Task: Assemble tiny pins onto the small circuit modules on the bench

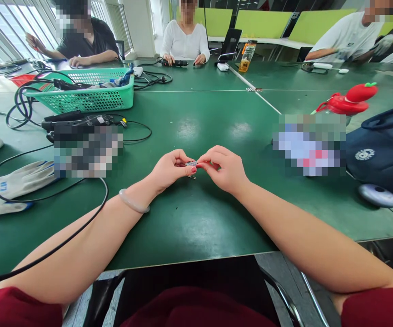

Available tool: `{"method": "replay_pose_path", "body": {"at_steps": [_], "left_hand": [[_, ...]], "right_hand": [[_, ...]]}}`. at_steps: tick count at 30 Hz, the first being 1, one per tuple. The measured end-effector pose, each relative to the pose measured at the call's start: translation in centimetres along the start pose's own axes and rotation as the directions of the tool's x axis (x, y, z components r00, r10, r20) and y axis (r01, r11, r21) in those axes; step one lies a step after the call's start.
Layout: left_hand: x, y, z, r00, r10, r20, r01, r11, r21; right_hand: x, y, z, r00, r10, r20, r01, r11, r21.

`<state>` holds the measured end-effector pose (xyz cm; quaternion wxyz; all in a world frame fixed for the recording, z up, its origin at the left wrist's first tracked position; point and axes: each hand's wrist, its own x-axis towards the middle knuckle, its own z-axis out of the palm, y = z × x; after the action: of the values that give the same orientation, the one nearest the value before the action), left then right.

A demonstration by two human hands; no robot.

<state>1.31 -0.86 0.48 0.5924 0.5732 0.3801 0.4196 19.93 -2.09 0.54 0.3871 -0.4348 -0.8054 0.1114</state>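
My left hand (169,170) and my right hand (224,169) meet over the middle of the green table (196,218), just above its surface. Both pinch a small silvery metal part (191,164) between thumb and fingertips, one hand at each end. The fingers of both hands are curled closed. A pale bangle (133,203) circles my left wrist. What the small part is cannot be made out.
A green plastic basket (83,93) with cables and tools stands at the far left, black cables (46,193) trailing toward me. White gloves (15,186) lie left. A dark blue bag (383,150) and a red-topped bottle (348,102) are right. Three other people sit at the far side.
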Motion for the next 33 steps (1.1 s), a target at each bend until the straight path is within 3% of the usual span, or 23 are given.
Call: {"method": "replay_pose_path", "body": {"at_steps": [4,7,10,12,14,17,25,33], "left_hand": [[0.0,0.2,0.0,1.000,-0.002,0.009,0.002,0.998,-0.062],[0.1,0.1,0.0,0.999,0.003,-0.054,-0.004,1.000,-0.028],[0.3,-0.3,-0.2,0.992,0.008,-0.123,-0.001,0.999,0.054],[0.5,-0.6,-0.4,0.989,0.017,-0.148,-0.001,0.994,0.108],[0.6,-0.8,-0.5,0.988,0.029,-0.154,-0.007,0.990,0.144],[0.7,-0.8,-0.5,0.989,0.030,-0.143,-0.005,0.986,0.167],[0.5,-0.7,-0.3,0.993,0.014,-0.113,0.013,0.972,0.236],[0.6,-1.0,-0.5,0.994,0.009,-0.108,0.017,0.972,0.235]], "right_hand": [[0.0,-0.1,-0.4,0.997,-0.072,0.018,0.073,0.995,-0.069],[0.1,0.1,-0.4,0.999,0.030,0.019,-0.029,0.997,-0.074],[0.1,0.6,0.2,0.972,0.132,0.193,-0.117,0.989,-0.088],[0.1,0.7,0.7,0.939,0.130,0.319,-0.107,0.990,-0.089],[0.1,0.6,1.2,0.925,0.109,0.364,-0.077,0.992,-0.102],[0.2,0.4,1.5,0.919,0.113,0.378,-0.066,0.988,-0.136],[0.5,0.7,1.5,0.902,0.254,0.348,-0.199,0.962,-0.188],[0.6,1.1,1.3,0.910,0.177,0.375,-0.135,0.982,-0.135]]}}
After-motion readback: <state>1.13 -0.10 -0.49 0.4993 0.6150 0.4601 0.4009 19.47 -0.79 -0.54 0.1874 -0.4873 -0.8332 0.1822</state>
